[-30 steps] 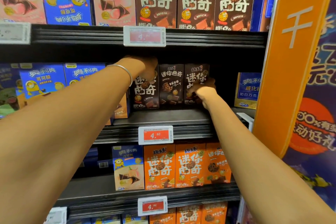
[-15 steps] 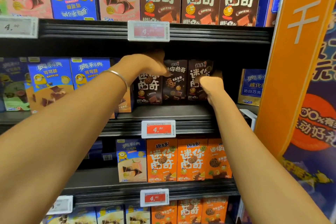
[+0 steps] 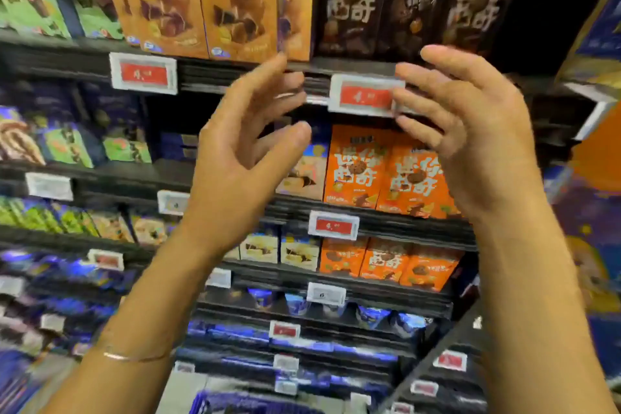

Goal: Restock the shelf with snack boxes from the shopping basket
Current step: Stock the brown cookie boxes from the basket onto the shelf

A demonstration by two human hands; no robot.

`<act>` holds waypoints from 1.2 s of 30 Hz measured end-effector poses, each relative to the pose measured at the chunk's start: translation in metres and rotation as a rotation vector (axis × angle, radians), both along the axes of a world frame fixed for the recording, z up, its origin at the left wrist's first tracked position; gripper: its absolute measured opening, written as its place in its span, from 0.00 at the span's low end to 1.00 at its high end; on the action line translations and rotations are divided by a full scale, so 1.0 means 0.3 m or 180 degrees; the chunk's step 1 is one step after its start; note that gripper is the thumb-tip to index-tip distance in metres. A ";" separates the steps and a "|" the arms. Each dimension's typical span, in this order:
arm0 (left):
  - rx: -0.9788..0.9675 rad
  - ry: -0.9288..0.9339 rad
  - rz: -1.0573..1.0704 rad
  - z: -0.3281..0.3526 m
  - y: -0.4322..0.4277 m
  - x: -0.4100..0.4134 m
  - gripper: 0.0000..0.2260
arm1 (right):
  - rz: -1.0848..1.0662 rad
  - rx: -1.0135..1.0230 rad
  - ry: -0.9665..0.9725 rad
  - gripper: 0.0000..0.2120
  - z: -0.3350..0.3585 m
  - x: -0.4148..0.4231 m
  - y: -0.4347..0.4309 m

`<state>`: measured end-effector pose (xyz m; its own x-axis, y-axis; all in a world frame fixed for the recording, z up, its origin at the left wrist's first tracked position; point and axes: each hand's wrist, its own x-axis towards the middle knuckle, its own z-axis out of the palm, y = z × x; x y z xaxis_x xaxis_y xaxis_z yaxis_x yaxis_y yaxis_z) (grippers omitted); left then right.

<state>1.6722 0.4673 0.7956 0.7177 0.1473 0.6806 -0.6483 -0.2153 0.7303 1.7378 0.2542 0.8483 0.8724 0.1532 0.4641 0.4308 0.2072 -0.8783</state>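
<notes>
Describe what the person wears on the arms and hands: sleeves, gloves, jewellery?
The left hand and right hand are bare, without gloves. No sleeves reach the forearms in view. A thin metal bangle circles the left wrist; the right wrist shows nothing worn.

We log dark shelving (image 3: 235, 76) across the whole view, tier on tier, each with a black ribbed front rail running left to right. White-framed price tags (image 3: 366, 96) with red panels clip to the rails; one lower tag (image 3: 325, 294) is plain white. An orange panel (image 3: 599, 158) stands at the right end. Lower right, a second rack (image 3: 470, 380) angles toward us, tagged likewise. The upper-right recess (image 3: 551, 10) lies in deep shadow. A pale grey patch (image 3: 183, 391) at the bottom edge is too blurred to identify.
</notes>
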 end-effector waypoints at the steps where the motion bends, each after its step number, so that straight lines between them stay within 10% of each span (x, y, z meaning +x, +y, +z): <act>1: -0.0224 0.0168 -0.0022 -0.096 0.010 -0.053 0.26 | 0.0268 -0.0063 0.0112 0.15 -0.070 -0.026 0.015; 11: -0.1965 0.3282 0.1014 -1.058 0.156 -0.425 0.12 | 0.1062 -0.1896 0.3134 0.03 -1.053 -0.184 0.228; 18: -0.2453 0.4508 0.1305 -1.742 0.222 -0.608 0.16 | 0.0739 -0.2400 0.4567 0.15 -1.774 -0.435 0.347; 28: -0.3542 0.4536 0.1109 -2.799 0.400 -0.646 0.22 | 0.0947 -0.2683 0.4667 0.19 -3.029 -0.475 0.577; 36: -0.3055 0.4308 0.0813 -3.249 0.548 -0.564 0.33 | 0.0326 -0.2638 0.3588 0.19 -3.606 -0.459 0.742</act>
<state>1.5031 0.6319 -0.1792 0.5649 0.3117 -0.7640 0.4927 0.6154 0.6153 1.6001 0.4769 -0.2335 0.6789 0.1188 -0.7245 -0.5638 -0.5478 -0.6181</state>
